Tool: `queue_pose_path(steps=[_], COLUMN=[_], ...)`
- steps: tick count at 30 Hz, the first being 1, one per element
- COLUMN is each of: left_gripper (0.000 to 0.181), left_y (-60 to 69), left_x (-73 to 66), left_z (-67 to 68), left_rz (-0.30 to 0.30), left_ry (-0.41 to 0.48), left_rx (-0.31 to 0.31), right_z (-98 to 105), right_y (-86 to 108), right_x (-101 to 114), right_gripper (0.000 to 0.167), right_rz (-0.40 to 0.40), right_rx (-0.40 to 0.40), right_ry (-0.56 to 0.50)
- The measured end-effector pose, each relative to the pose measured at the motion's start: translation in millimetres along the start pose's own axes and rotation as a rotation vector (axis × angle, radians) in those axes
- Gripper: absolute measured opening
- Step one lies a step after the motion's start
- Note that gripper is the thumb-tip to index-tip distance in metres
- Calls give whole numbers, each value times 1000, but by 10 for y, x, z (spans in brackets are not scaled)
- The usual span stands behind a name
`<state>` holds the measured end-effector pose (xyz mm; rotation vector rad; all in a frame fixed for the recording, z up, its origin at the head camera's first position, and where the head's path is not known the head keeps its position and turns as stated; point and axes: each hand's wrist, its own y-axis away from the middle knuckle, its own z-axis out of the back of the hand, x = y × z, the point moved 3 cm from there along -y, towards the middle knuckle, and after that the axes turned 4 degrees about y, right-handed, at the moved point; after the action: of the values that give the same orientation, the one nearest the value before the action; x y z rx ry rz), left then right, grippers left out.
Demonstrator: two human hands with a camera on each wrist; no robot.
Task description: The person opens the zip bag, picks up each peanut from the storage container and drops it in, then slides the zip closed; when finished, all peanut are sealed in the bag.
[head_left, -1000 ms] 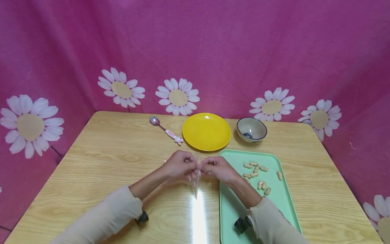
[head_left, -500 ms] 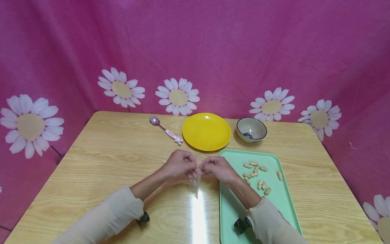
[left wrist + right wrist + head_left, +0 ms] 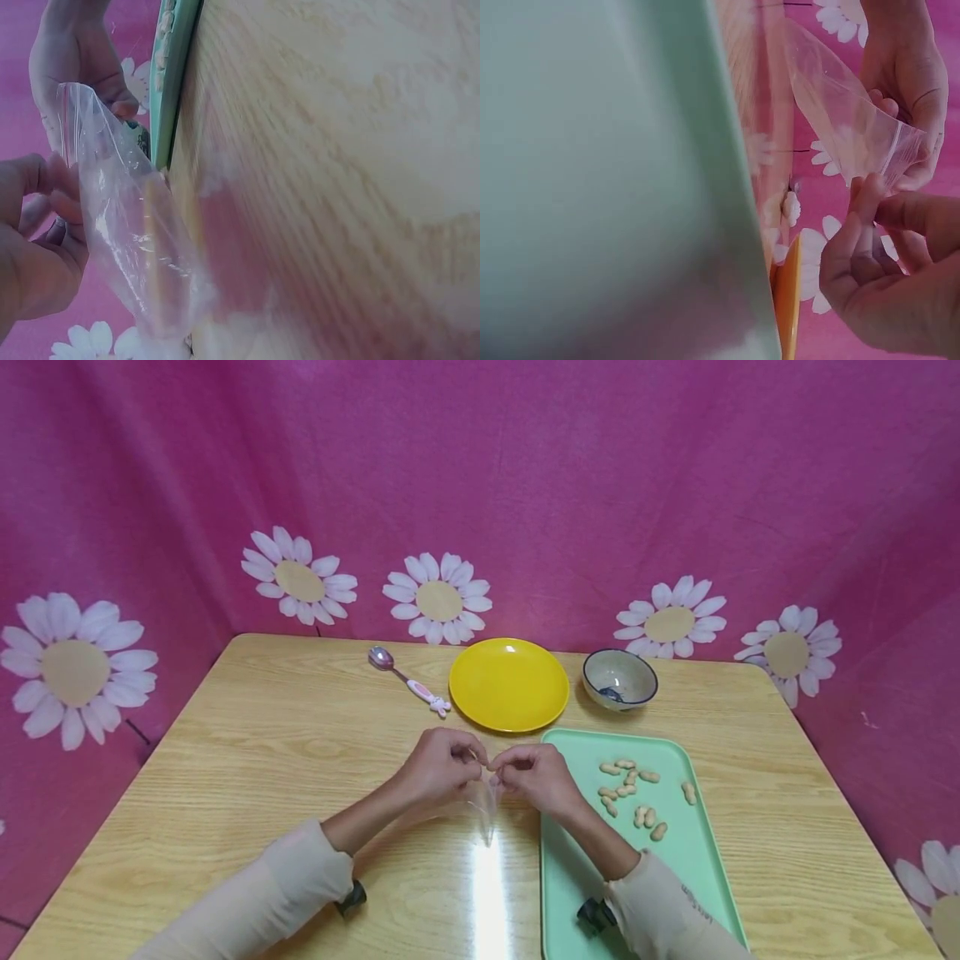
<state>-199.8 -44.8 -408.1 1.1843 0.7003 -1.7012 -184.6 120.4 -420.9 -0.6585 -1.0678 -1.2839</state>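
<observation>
A clear plastic zip bag [image 3: 486, 817] hangs between my two hands above the table, its body drooping below the fingers. My left hand [image 3: 441, 767] pinches the bag's upper edge from the left. From the other side, my right hand [image 3: 537, 777] pinches the same edge, with the fingertips of both hands close together. The zip strip shows along the mouth of the bag [image 3: 135, 232] in the left wrist view. No contents show in the bag [image 3: 844, 112] in the right wrist view. Whether its mouth is parted, I cannot tell.
A green tray [image 3: 570, 877] with several peanuts [image 3: 649, 817] lies under my right forearm. Behind the hands are a yellow plate [image 3: 509, 685], a spoon [image 3: 408, 681] with a rabbit-shaped handle end, and a bowl [image 3: 619, 680]. A pink flowered cloth [image 3: 525, 485] hangs behind the wooden table [image 3: 285, 735].
Both hands stay in nearly the same place over the table. Their fingers have shifted slightly along the bag's edge, and the bag hangs a little differently.
</observation>
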Motion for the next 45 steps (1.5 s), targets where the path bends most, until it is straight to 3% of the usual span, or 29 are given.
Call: queue_pose_path(steps=[2,6,8,10,13,19,26,30,33,35,40,43,45], left_gripper=[14,14,12,8,9,38,60,61,57,58,87,98,96], left_y=[6,26,37,48,58,79,74,66,70,73,73,68,67], left_x=[-33,-101,-118,-124,-113,-115,-67,-19,4,17,63,95,121], left_z=[17,25,19,17,17,26,-22,-50,-58,-55,-44,-40,-38], left_rz=[-65,-252,-344,-394,-404,-385,-495,-545,-542,-508,-368,-331,-328], left_ry=[-93,-271,-333,-372,-424,-576,-629,-602,-559,-516,-391,-355,-345], left_rx=[25,77,95,102,105,73,110,118,97,89,99,96,95], right_z=[0,5,10,17,28,68,137,143,133,129,125,122,121], right_y=[5,16,21,23,29,36,43,47,53,54,55,60,67], right_x=[20,46,48,45,37,35,34,37,41,48,61,64,61], right_gripper=[17,16,16,18,21,26,32,41,44,44,43,44,45], right_rz=[-4,2,1,-5,-13,45,133,161,169,171,171,179,188], right_rx=[-24,-51,-46,-37,-6,51,49,59,60,58,68,82,92], right_ry=[81,216,243,261,273,310,338,316,293,287,302,292,280])
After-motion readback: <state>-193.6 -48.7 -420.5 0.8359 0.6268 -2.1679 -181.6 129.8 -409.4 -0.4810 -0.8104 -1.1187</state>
